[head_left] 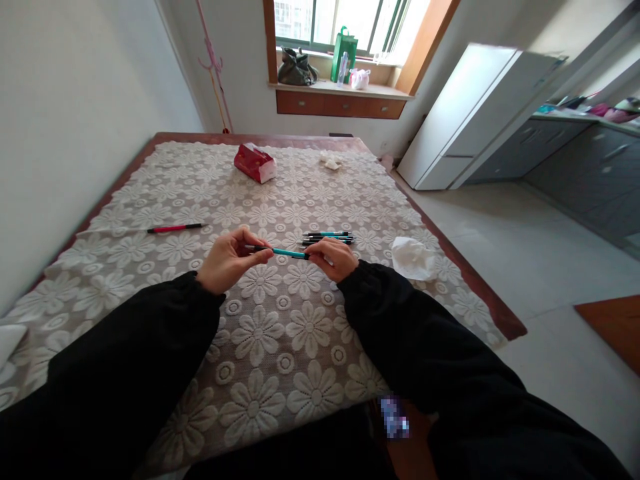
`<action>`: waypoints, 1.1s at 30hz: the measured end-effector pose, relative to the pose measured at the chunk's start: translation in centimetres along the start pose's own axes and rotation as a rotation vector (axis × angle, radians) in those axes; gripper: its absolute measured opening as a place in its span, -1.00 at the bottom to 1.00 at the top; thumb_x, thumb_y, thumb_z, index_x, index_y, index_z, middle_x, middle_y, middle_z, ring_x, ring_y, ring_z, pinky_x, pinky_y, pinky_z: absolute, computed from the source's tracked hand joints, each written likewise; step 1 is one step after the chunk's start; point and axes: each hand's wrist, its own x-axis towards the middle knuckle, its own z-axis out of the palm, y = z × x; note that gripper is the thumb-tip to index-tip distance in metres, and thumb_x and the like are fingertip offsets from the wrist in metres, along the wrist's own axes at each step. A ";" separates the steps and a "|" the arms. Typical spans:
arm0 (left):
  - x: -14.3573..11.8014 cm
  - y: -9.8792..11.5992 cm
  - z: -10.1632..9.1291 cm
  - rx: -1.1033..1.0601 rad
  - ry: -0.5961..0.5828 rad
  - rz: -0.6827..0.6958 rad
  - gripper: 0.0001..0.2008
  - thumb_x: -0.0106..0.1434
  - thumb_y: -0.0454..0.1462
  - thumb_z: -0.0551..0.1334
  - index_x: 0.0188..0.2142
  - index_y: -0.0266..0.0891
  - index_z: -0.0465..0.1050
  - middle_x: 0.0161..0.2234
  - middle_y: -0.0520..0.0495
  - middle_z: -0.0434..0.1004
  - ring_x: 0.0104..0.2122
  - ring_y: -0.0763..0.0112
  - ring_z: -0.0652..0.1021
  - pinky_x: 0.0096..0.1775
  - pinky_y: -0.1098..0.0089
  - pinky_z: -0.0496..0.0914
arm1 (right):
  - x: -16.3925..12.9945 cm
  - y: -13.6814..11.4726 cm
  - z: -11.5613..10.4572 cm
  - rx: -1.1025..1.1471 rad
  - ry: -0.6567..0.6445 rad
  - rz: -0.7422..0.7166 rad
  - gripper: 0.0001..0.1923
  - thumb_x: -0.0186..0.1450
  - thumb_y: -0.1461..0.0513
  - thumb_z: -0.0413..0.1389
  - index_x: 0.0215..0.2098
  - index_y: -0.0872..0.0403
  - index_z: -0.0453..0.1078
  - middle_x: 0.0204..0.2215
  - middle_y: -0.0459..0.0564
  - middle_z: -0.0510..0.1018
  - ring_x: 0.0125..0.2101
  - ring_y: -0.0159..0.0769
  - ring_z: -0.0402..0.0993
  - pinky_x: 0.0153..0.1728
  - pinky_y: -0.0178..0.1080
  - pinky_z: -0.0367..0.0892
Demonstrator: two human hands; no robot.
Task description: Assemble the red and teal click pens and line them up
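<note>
A teal pen [287, 253] with black ends is held level between both hands, above the tablecloth. My left hand [231, 259] pinches its left black end with thumb and fingers. At the other end, the fingers of my right hand [334, 257] are closed on the pen's black right tip. Just behind my right hand lies a small group of several black and teal pens [327, 235], partly hidden by that hand. Off to the left, apart from both hands, a red pen [175, 228] with black ends rests on the cloth.
A lace flower tablecloth [257, 333] covers the wooden table. Crumpled white tissue [414, 259] lies right of my right hand. Farther back are a red tissue pack [255, 163] and a small whitish crumpled thing [331, 160]. A white fridge [465, 120] stands beyond the table's right edge.
</note>
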 end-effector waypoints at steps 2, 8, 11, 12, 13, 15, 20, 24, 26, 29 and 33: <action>0.0 -0.2 0.0 0.026 -0.015 0.015 -0.54 -0.02 -0.06 0.51 -0.43 -0.26 0.31 -0.26 -0.15 0.64 -0.38 0.34 0.63 -0.28 0.25 0.58 | 0.0 -0.1 0.0 0.021 0.010 -0.004 -0.75 0.47 0.12 0.02 -0.09 0.07 0.47 -0.38 0.00 0.53 -0.36 -0.26 0.44 -0.26 -0.21 0.38; 0.0 -0.6 -0.6 0.345 -0.113 0.093 -0.64 0.11 -0.02 0.41 -0.40 -0.24 0.41 -0.27 -0.12 0.65 -0.27 0.24 0.63 -0.21 0.23 0.53 | 0.2 -0.4 -0.1 -0.053 -0.105 -0.037 -0.76 0.48 0.14 -0.01 -0.14 0.05 0.46 -0.33 0.04 0.53 -0.28 -0.19 0.43 -0.20 -0.15 0.39; 0.0 -1.0 -0.9 0.595 -0.112 0.157 -0.68 0.18 0.00 0.35 -0.30 -0.21 0.48 -0.29 -0.09 0.63 -0.28 0.24 0.61 -0.22 0.24 0.48 | 0.3 -0.4 -0.2 -0.097 -0.115 -0.040 -0.74 0.50 0.16 -0.05 -0.09 0.06 0.46 -0.27 0.07 0.52 -0.22 -0.17 0.43 -0.15 -0.14 0.39; 0.0 -1.1 -0.9 0.678 -0.110 0.189 -0.69 0.21 -0.01 0.33 -0.26 -0.20 0.50 -0.29 -0.08 0.63 -0.28 0.25 0.60 -0.22 0.24 0.47 | 0.3 -0.4 -0.2 -0.104 -0.122 -0.047 -0.73 0.50 0.15 -0.06 -0.09 0.07 0.46 -0.26 0.08 0.52 -0.21 -0.17 0.43 -0.14 -0.14 0.39; -0.1 -1.3 -0.9 0.761 -0.116 0.226 -0.72 0.24 -0.04 0.30 -0.22 -0.19 0.51 -0.28 -0.07 0.63 -0.27 0.24 0.60 -0.19 0.23 0.46 | 0.3 -0.4 -0.2 -0.109 -0.134 -0.053 -0.72 0.50 0.15 -0.06 -0.10 0.07 0.46 -0.26 0.08 0.51 -0.22 -0.18 0.43 -0.14 -0.16 0.38; -0.2 -1.6 -0.6 0.896 -0.145 0.302 -0.78 0.29 -0.11 0.26 -0.16 -0.16 0.51 -0.25 -0.06 0.63 -0.24 0.23 0.59 -0.12 0.21 0.44 | 0.2 -0.5 -0.2 -0.118 -0.159 -0.044 -0.71 0.51 0.15 -0.07 -0.11 0.09 0.46 -0.28 0.08 0.52 -0.24 -0.19 0.44 -0.17 -0.19 0.38; -1.0 -2.2 0.6 0.963 -0.208 0.427 -0.81 0.38 -0.19 0.16 -0.09 -0.12 0.50 -0.15 -0.06 0.63 -0.14 0.22 0.58 -0.06 0.22 0.43 | 0.0 -0.8 0.0 -0.131 -0.203 0.029 -0.74 0.51 0.18 -0.07 -0.06 0.10 0.42 -0.28 0.05 0.58 -0.28 -0.25 0.51 -0.22 -0.27 0.34; -1.3 -2.5 1.0 0.900 -0.171 0.489 -0.80 0.40 -0.17 0.15 -0.10 -0.17 0.48 -0.18 -0.10 0.62 -0.15 0.24 0.57 -0.07 0.25 0.45 | -0.1 -1.2 0.1 -0.208 -0.275 0.027 -0.80 0.47 0.15 0.04 -0.09 0.07 0.44 -0.27 0.04 0.62 -0.29 -0.25 0.54 -0.27 -0.29 0.29; -1.3 -2.8 0.9 0.880 -0.158 0.503 -0.79 0.39 -0.13 0.18 -0.13 -0.18 0.48 -0.22 -0.08 0.61 -0.20 0.27 0.57 -0.11 0.27 0.45 | -0.1 -1.4 0.1 -0.264 -0.305 0.072 -0.81 0.46 0.16 0.04 -0.12 0.07 0.45 -0.31 0.02 0.62 -0.32 -0.25 0.54 -0.32 -0.29 0.24; -1.2 -3.4 0.9 0.880 -0.167 0.531 -0.78 0.38 -0.10 0.20 -0.17 -0.19 0.48 -0.26 -0.07 0.60 -0.23 0.27 0.58 -0.14 0.29 0.45 | 0.0 -1.7 0.0 -0.342 -0.367 0.134 -0.77 0.48 0.15 -0.01 -0.20 0.07 0.45 -0.40 -0.02 0.60 -0.42 -0.27 0.49 -0.42 -0.28 0.13; -1.2 -3.8 1.0 0.947 -0.165 0.563 -0.76 0.44 -0.15 0.11 -0.18 -0.21 0.49 -0.25 -0.11 0.61 -0.22 0.23 0.57 -0.16 0.27 0.43 | 0.2 -2.2 0.0 -0.411 -0.454 0.131 -0.64 0.52 0.11 -0.10 -0.28 0.08 0.43 -0.46 -0.01 0.58 -0.51 -0.30 0.40 -0.49 -0.24 -0.04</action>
